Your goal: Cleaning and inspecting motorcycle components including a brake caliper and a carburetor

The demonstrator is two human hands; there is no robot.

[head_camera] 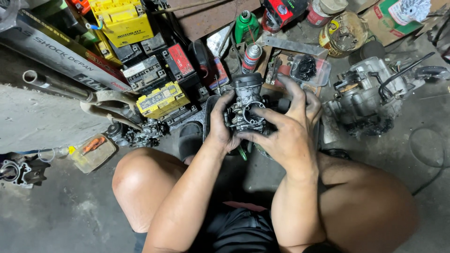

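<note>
Between both sets of fingers sits a grimy grey metal carburettor with a black cap (245, 105), held above the knees. Left hand (220, 124) fingers clamp its side; right hand (290, 126) fingers wrap its front and back, thumb across the round opening.

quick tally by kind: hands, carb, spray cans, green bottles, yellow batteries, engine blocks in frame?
Hands: 2, left hand and right hand, both on the carburetor
Carburetor: 1
Spray can: 1
Green bottle: 1
Yellow batteries: 2, upper, lower
Engine block: 1
Total: 8
</note>
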